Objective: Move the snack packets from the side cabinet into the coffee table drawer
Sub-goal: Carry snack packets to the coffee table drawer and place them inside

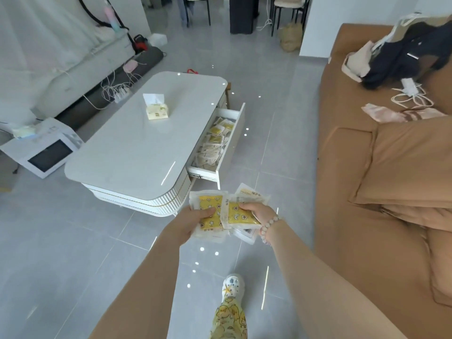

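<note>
We hold a bundle of snack packets (230,214) in both hands, in the air above the grey glossy floor tiles (73,241), just off the near corner of the coffee table (137,148). The packets are flat, square, crinkled pouches with pale sealed borders and yellow printed panels bearing small star-like figures; several overlap in a loose fan. The left hand (194,223) grips the left side of the bundle, with the thumb curled over the top of one yellow panel. The right hand (259,211) grips the right side, with its fingers curled over the upper edge of another packet and further packets spread beneath it. A bracelet (269,227) of round pale beads circles the right wrist. The coffee table has a smooth, white, reflective top with rounded corners and a ribbed white base with thin gold lines. Its drawer (234,143) is pulled out from the long side facing the brown fabric sofa (367,192), and a loose layer of stored packets (212,145) of the same kind fills it. The held bundle lies near the drawer's near end, apart from it. A soft yellow tissue pack (157,111) rests on the table top toward its far end.
</note>
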